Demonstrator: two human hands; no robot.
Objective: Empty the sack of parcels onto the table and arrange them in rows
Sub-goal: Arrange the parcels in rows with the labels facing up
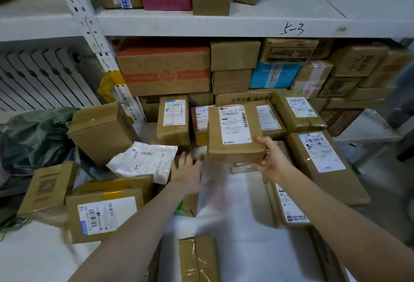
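Observation:
My right hand (272,160) grips the near right corner of a flat brown parcel (233,133) with a white label, held above the white table (237,210). My left hand (187,170) reaches forward with straight fingers and holds nothing, just left of that parcel. Several brown parcels lie in a row behind it, such as one upright box (173,120) and a long box (322,165) at the right. A white plastic mailer (143,158) lies at the left on other boxes. The green sack (33,138) sits crumpled at the far left.
A labelled box (105,210) and a smaller box (47,189) lie at the near left; another taped box (198,259) is at the front edge. A white shelf rack (224,24) full of cartons stands right behind the table.

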